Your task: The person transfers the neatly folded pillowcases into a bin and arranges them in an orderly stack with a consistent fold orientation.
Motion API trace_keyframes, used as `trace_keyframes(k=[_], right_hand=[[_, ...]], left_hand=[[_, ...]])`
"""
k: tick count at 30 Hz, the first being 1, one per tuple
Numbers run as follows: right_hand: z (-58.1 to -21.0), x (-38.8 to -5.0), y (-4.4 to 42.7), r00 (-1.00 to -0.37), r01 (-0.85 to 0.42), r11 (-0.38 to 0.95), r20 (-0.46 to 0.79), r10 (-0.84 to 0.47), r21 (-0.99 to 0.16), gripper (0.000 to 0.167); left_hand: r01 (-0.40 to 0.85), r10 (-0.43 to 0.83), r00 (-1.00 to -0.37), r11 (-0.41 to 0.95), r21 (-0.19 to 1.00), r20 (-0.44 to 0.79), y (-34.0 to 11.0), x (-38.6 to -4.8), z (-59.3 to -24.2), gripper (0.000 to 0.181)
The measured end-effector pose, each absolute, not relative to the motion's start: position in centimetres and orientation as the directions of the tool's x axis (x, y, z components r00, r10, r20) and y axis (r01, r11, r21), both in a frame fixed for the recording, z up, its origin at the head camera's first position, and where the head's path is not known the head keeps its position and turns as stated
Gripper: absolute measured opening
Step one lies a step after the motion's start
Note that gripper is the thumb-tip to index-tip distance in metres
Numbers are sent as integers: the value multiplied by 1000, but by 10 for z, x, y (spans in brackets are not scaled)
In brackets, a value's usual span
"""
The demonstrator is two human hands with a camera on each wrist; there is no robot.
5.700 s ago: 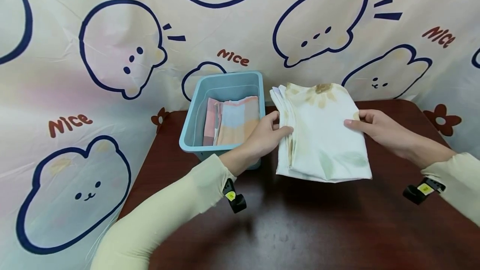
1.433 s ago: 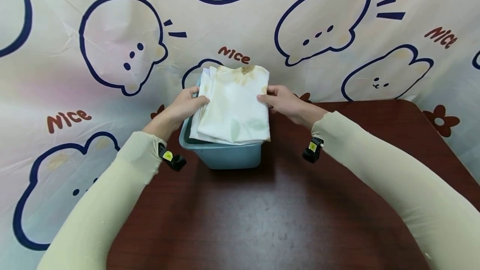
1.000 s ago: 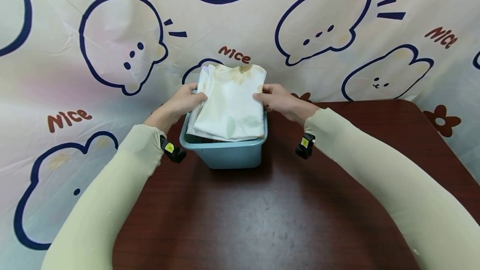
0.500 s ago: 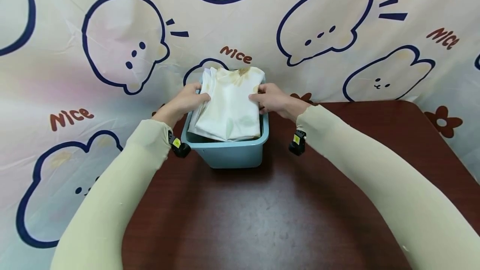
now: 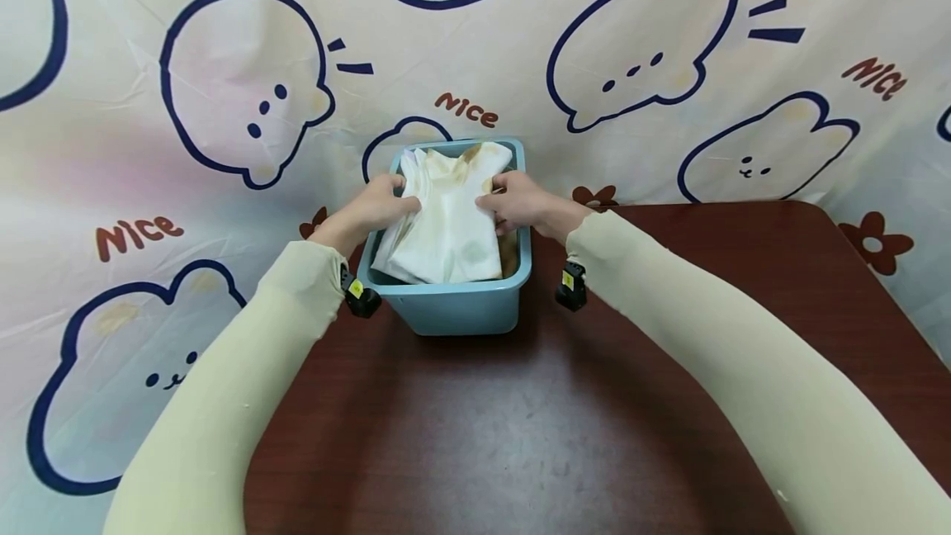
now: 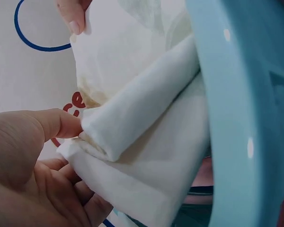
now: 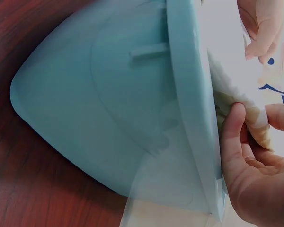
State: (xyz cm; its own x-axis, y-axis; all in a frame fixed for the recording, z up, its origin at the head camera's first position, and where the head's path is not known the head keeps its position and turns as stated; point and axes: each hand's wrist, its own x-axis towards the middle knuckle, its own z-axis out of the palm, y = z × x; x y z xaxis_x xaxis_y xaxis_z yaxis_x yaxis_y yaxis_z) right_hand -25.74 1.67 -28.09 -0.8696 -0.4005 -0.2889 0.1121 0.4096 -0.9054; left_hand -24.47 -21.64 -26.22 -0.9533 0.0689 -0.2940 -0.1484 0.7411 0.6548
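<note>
A folded white cloth (image 5: 449,229) with a faded leaf and flower print lies partly inside the light blue plastic bin (image 5: 453,289). My left hand (image 5: 377,206) pinches its left folded edge between thumb and fingers. On the other side my right hand (image 5: 520,203) grips the right edge, down inside the bin's rim. In the left wrist view the cloth (image 6: 142,123) shows thick, loosely rolled layers, with a bit of pink fabric (image 6: 204,172) below it. The right wrist view shows my right thumb and fingers around the cloth (image 7: 234,80) by the rim. Most of what lies underneath is hidden.
The bin stands on a dark reddish-brown table (image 5: 483,419), close to its back edge. Behind hangs a pale curtain (image 5: 475,48) printed with blue-outlined cartoon faces. Small black cameras are strapped at both wrists.
From the right of the bin, both hands have carried the folded cloth leftward over it, then lowered it inside. The bin's back rim shows again, and the cloth has creased.
</note>
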Motion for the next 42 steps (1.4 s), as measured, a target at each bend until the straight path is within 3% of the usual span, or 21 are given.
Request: trace_keyframes(k=[16,31,42], right_hand=[[-283,-262,10,-898,18,521,-243,-367,-853,25],[-287,-258,-2,-933,-128,663,-137,-332,-737,17],[-290,-258,-4,-940,-174,726,-108,-325,-665,19]], left_hand=[[-166,33,-947,802,574,-321,-216,-253,-266,41],[-57,88,-966,845,532,-244,-213,-253,-273,19],[31,103,-983,907,421,-151,-214,-255,-282,22]])
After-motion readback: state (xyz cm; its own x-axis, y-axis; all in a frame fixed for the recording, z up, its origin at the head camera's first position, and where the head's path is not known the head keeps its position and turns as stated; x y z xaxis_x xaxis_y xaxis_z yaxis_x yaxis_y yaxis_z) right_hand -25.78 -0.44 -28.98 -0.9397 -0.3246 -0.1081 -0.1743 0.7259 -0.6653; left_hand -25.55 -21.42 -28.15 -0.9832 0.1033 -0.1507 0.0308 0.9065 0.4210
